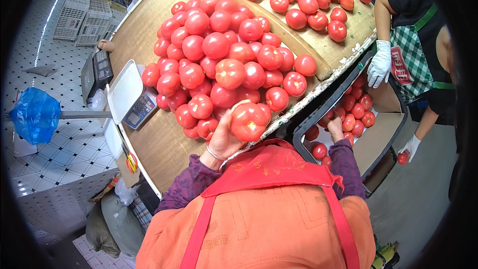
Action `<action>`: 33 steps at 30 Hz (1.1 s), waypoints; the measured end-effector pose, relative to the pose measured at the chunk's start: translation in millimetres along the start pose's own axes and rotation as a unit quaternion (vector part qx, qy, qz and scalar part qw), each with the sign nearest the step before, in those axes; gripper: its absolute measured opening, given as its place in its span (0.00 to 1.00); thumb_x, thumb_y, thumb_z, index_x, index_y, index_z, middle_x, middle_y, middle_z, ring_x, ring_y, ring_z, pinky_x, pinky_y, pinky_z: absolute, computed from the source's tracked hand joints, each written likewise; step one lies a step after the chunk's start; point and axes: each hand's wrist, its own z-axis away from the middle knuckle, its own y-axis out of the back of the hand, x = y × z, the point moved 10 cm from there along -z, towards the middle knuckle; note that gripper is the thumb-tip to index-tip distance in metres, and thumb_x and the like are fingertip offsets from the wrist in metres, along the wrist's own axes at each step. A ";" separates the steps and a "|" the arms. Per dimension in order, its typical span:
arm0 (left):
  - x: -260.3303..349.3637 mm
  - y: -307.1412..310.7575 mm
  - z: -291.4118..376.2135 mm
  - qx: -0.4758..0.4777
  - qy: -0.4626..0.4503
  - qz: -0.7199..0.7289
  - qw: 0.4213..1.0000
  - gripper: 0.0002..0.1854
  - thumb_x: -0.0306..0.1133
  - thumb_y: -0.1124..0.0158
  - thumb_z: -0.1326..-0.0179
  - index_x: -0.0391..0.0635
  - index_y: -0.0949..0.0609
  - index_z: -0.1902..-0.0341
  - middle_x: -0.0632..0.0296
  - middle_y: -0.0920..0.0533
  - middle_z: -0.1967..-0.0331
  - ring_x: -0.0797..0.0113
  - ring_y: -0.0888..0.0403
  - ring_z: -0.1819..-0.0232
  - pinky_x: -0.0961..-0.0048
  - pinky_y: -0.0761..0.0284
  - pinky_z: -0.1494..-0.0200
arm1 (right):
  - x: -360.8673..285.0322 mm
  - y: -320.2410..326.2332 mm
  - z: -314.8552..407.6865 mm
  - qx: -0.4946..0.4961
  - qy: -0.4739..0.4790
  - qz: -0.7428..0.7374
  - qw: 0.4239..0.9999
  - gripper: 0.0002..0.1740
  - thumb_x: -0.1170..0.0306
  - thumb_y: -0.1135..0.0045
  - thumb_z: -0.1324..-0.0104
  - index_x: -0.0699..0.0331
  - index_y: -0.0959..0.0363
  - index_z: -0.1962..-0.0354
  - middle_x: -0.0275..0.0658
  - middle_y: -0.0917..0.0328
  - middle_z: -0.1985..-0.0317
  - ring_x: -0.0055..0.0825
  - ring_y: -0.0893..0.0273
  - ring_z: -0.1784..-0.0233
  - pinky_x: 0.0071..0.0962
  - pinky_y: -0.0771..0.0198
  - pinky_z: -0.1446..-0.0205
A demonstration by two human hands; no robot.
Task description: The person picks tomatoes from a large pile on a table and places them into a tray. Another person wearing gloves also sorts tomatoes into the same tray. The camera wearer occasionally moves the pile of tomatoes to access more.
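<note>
My left hand (225,136) holds a large red tomato (249,122) at the near edge of a big heap of tomatoes (216,46) on a wooden table (164,157). To the right, my right hand (334,127) reaches into a black crate (298,138) lined with cardboard, where more tomatoes (357,110) lie. Its fingers are against a dark red tomato and partly hidden, so whether they grip it is unclear. The crate stands against the table's right side.
Beyond a wooden divider (257,2) lies a second tomato heap (308,3). A digital scale (139,108) with a white tray and yellow-handled scissors (131,162) are at left. A person in white gloves (380,63) stands at right, one glove holding a tomato (403,158).
</note>
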 end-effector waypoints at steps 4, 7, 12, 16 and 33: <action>27.7 -11.9 1.5 -0.021 -0.125 -0.314 0.941 0.41 0.37 0.25 0.51 0.46 0.36 0.34 0.55 0.28 0.43 0.66 0.27 0.42 0.68 0.31 0.39 | -25.8 26.8 58.7 -0.098 -0.008 -0.467 0.879 0.42 0.52 0.37 0.43 0.63 0.43 0.37 0.44 0.28 0.46 0.45 0.24 0.48 0.42 0.21 0.60; 35.5 -25.1 8.8 -0.006 -0.157 -0.415 0.896 0.41 0.35 0.24 0.53 0.45 0.34 0.35 0.56 0.27 0.44 0.66 0.26 0.44 0.69 0.28 0.41 | -71.7 40.0 103.2 -0.176 0.059 -0.627 0.756 0.48 0.46 0.34 0.45 0.62 0.45 0.35 0.49 0.32 0.42 0.54 0.29 0.42 0.50 0.22 0.51; 35.5 -31.0 13.7 -0.006 -0.167 -0.415 0.894 0.40 0.31 0.23 0.56 0.47 0.32 0.37 0.56 0.26 0.45 0.67 0.24 0.46 0.70 0.26 0.44 | -165.0 25.8 135.4 -0.240 0.140 -0.706 0.651 0.51 0.42 0.35 0.46 0.64 0.45 0.35 0.54 0.37 0.38 0.56 0.33 0.38 0.54 0.25 0.47; 36.1 -24.7 16.7 -0.010 -0.192 -0.451 0.871 0.40 0.32 0.22 0.57 0.47 0.31 0.38 0.57 0.26 0.45 0.67 0.25 0.46 0.69 0.26 0.45 | -209.8 -24.6 153.8 -0.305 0.121 -0.707 0.626 0.44 0.43 0.44 0.42 0.70 0.38 0.40 0.58 0.32 0.43 0.58 0.28 0.45 0.54 0.25 0.48; -68.1 -4.5 16.5 -0.177 0.177 -0.082 0.965 0.20 0.41 0.56 0.28 0.36 0.25 0.49 0.46 0.19 0.56 0.53 0.18 0.53 0.64 0.22 0.48 | -252.3 -123.0 186.2 -0.343 -0.021 -0.690 0.637 0.26 0.58 0.69 0.27 0.68 0.35 0.43 0.59 0.28 0.45 0.55 0.27 0.43 0.51 0.25 0.46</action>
